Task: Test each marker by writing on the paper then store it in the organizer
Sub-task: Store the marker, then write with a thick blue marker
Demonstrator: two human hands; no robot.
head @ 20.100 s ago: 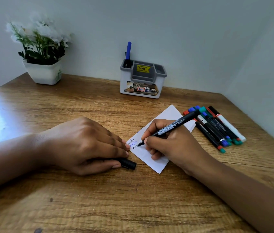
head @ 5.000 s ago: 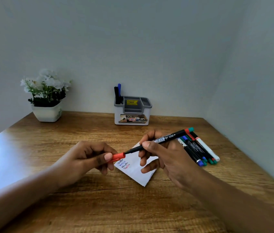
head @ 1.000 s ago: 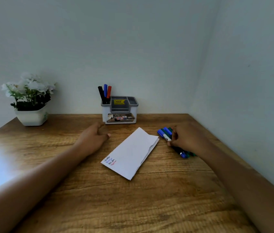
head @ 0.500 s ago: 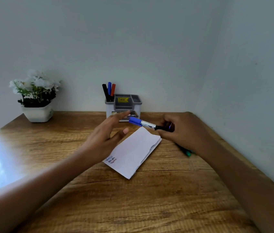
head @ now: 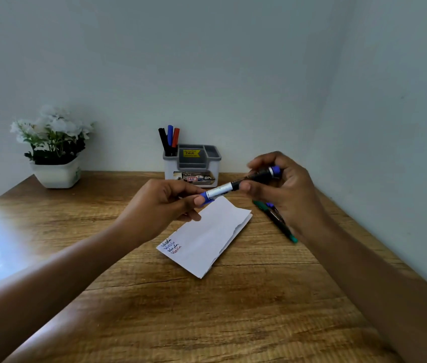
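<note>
Marker (head: 220, 191) is gripped by right hand (head: 288, 189), cap (head: 205, 199) pinched by left hand (head: 160, 205), only three are stored in organizer (head: 171, 170) so far, few left untested.

white-flowered potted plant (head: 54, 150) (white pot) on wooden table (head: 207, 323), back-left.

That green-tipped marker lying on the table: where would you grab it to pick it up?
Probably the black barrel of the green-tipped marker, near its middle, pinched across its width from above. It lies flat on the table, slanting, and another marker sits tight beside its far end, so the nearer half looks freer.
</note>
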